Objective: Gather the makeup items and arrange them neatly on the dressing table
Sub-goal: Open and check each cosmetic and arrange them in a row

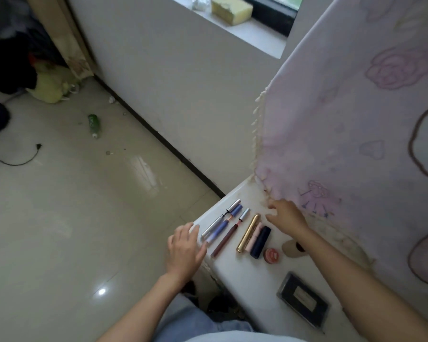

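Note:
On the white dressing table (247, 282) several makeup items lie side by side: a silver mascara tube (220, 221), a blue pen-shaped tube (224, 223), a brown lip pencil (226, 236), a gold lipstick (248, 233), a pink tube (253, 236) and a dark navy tube (260, 242). A small red round pot (271, 255) and a beige jar (292, 248) sit to their right. A dark palette (303, 299) lies nearer me. My left hand (185, 250) hovers open at the table's left edge beside the silver tube. My right hand (286, 213) is open, fingers spread, above the gold lipstick's far end.
A pink patterned cloth (356, 119) hangs over the table's back and right side. Tiled floor (72, 218) lies to the left with a green bottle (94, 124) and a black cable (15, 160). A yellow sponge (231, 9) sits on the windowsill.

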Available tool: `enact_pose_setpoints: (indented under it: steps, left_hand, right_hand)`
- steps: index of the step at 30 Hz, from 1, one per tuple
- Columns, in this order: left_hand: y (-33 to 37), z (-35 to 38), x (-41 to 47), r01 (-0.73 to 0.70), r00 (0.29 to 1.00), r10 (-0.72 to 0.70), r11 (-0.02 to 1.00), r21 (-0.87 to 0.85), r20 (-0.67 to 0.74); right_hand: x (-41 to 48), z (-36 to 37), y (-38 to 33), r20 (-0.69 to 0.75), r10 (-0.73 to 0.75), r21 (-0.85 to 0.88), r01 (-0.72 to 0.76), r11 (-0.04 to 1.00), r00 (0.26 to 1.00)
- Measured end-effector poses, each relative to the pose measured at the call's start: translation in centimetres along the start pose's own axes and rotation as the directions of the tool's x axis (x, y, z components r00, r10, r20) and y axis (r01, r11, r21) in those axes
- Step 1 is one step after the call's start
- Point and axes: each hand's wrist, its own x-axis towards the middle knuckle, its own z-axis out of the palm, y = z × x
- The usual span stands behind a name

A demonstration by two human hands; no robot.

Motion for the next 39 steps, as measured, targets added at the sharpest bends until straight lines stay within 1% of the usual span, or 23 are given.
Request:
enact_pose_setpoints:
  steps: [3, 5, 7, 11, 14, 18, 20, 24, 27, 29, 30, 32, 33, 36, 39]
  left_hand:
    - [-1.0, 0.1, 0.2, 0.081, 0.973, -0.088, 0.996, 0.044, 0.214]
    - [-1.6, 0.4, 0.0, 0.083, 0.95, -0.092, 0.996, 0.043, 0.3]
    - [-2.0, 0.6, -0.3, 0.053, 0.934, -0.058, 0.998, 0.024, 0.354]
    - [-2.3, 0.1, -0.3, -0.034, 0.931, 0.038, 0.999, -0.017, 0.364]
    - [-2.8, 0.0, -0.1, -0.077, 0.914, 0.078, 0.997, -0.019, 0.397]
    - [-3.1, 0.1, 0.1, -0.071, 0.902, 0.059, 0.997, 0.013, 0.428]
    - [-2.9, -0.1, 0.2, -0.052, 0.881, 0.031, 0.998, 0.031, 0.471]
    - [-2.8, -0.5, 0.2, -0.073, 0.858, 0.034, 0.996, 0.055, 0.512]
    - [-2.7, -1.0, 0.3, -0.044, 0.864, 0.006, 0.997, 0.063, 0.504]
    - [-2.8, -0.8, 0.1, 0.014, 0.878, -0.023, 1.0, 0.023, 0.478]
    - [-2.7, -0.7, 0.1, -0.002, 0.879, -0.005, 1.0, 0.015, 0.477]
    - [-2.6, -0.5, -0.1, -0.002, 0.855, -0.004, 1.0, 0.013, 0.518]
    - [-2.6, -0.3, -0.1, 0.003, 0.855, -0.008, 1.0, 0.011, 0.518]
    - [-2.8, -0.4, -0.2, 0.002, 0.86, -0.003, 1.0, 0.003, 0.51]
    - [-2.9, -0.4, 0.1, 0.034, 0.862, -0.023, 0.999, -0.012, 0.506]
  right_hand:
    - [-0.8, 1.0, -1.0, 0.103, 0.015, -0.022, -0.013, 1.0, 0.995]
    - [-0.8, 1.8, -1.7, 0.135, 0.017, -0.054, -0.009, 0.998, 0.991]
    - [-0.7, 2.5, -2.2, 0.134, 0.034, -0.064, -0.025, 0.998, 0.99]
    - [-0.1, 3.1, -2.7, 0.097, 0.099, -0.129, -0.086, 0.988, 0.99]
    - [0.5, 3.5, -3.0, 0.028, 0.143, -0.166, -0.137, 0.977, 0.989]
    - [1.2, 3.8, -3.2, 0.014, 0.207, -0.149, -0.202, 0.968, 0.978]
    - [1.6, 4.0, -3.2, 0.002, 0.223, -0.146, -0.22, 0.964, 0.975]
    - [2.1, 4.3, -3.2, -0.002, 0.26, -0.147, -0.257, 0.955, 0.966]
    - [2.5, 4.4, -3.4, 0.019, 0.319, -0.091, -0.317, 0.944, 0.947]
    - [2.5, 4.3, -3.5, 0.037, 0.347, -0.05, -0.345, 0.937, 0.937]
    - [2.5, 4.1, -3.5, 0.047, 0.358, -0.023, -0.357, 0.934, 0.933]
    - [2.5, 3.8, -3.3, 0.07, 0.377, 0.051, -0.381, 0.923, 0.924]
    - [2.4, 3.5, -3.1, 0.081, 0.38, 0.095, -0.387, 0.917, 0.921]
    - [2.1, 2.9, -2.3, 0.131, 0.332, 0.231, -0.355, 0.906, 0.934]
    - [1.1, 1.7, -2.1, 0.163, 0.26, 0.353, -0.302, 0.885, 0.952]
